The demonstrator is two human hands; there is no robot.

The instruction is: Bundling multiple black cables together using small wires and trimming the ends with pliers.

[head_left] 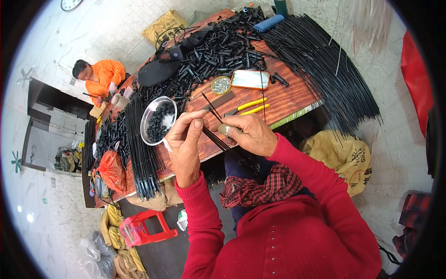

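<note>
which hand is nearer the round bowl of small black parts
Left. The left hand is just right of the bowl; the right hand is farther right, past the left hand.

Left hand [187, 144] and right hand [251, 134] held thin black rods [220, 142].
Yellow-handled pliers [252, 104] lay beyond; bowl [142, 124] of black parts [157, 124] stood leftward.

Over the near edge of the reddish wood-grain bench [290, 102], the bare right hand [251, 133] covers the lower end of a slim black rod [211, 106]; the lower ends of a bundle of thin black rods [217, 141] blur into shadow. Farther in, silvery bits [221, 84] in a round yellow tin [212, 87] are too small to identify. At the far edge, the picture's top cuts off a dark green cylinder [280, 7].
</note>
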